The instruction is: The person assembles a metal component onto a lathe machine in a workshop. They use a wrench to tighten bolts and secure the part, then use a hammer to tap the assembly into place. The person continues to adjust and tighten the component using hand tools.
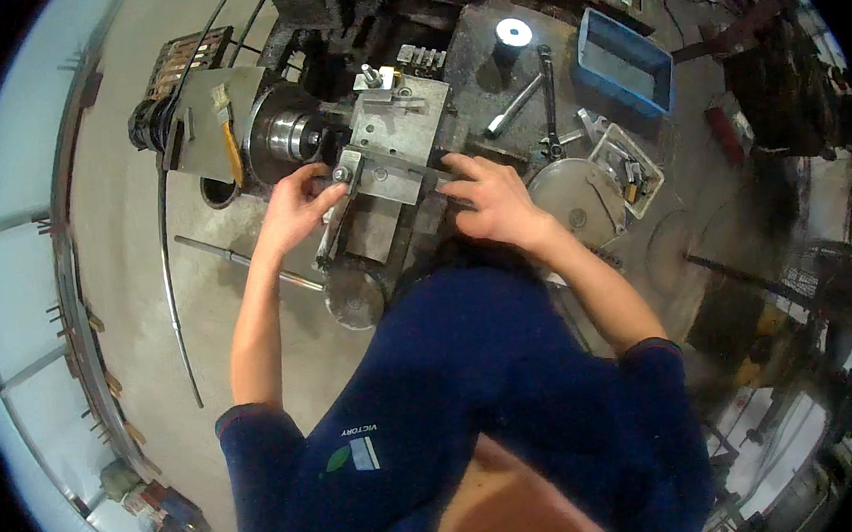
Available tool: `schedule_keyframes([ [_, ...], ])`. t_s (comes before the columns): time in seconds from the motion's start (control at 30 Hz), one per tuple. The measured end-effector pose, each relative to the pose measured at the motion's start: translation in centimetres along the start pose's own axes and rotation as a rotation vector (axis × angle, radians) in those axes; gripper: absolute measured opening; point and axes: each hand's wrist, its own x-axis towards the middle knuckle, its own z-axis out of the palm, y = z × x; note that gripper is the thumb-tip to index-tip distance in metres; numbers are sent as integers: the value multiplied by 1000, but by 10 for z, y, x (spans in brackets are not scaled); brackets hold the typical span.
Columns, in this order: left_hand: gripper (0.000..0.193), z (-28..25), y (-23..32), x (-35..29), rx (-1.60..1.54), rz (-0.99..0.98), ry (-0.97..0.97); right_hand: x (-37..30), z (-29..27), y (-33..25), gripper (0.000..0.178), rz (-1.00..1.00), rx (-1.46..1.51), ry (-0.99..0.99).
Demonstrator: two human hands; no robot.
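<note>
A flat metal plate (400, 120) sits on the lathe's slide in front of me. A thin metal bar (404, 165) lies across its near part. At the bar's left end stands a small clamp block with a nut (342, 173). My left hand (294, 213) is beside this block, thumb and forefinger apart, their tips at its left side. At the bar's right end, my right hand (501, 201) has its fingers spread, fingertips by the end of the bar. Whether they press on it I cannot make out. A second bolted clamp (371, 78) stands on the plate's far edge.
Left of the plate is the round lathe chuck (294, 137), with a brush (227, 132) on the housing. To the right are a blue bin (619, 63), a wrench (550, 109), a white-topped cylinder (513, 35), a round disc (575, 206) and a small tray of parts (644, 157).
</note>
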Motion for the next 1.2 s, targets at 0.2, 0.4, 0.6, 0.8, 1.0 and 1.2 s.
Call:
schedule_keyframes([
  [0.2, 41, 3, -15, -17, 24, 34, 35, -10, -3, 3, 40, 77, 6, -69],
  [0.4, 44, 27, -3, -14, 356, 49, 99, -10, -2, 4, 40, 64, 36, -44],
  [0.6, 34, 36, -6, -9, 292, 53, 179, -9, 4, 8, 39, 30, 49, -2],
  [0.8, 41, 37, -5, -12, 374, 36, 202, -6, 6, 6, 35, -15, 20, 22],
  [1.0, 46, 31, 14, -18, 362, 60, 251, -4, 10, 6, 34, -18, 6, 23],
  [1.2, 34, 36, 12, -9, 376, 141, 322, -3, 13, 2, 36, -30, 5, 30],
])
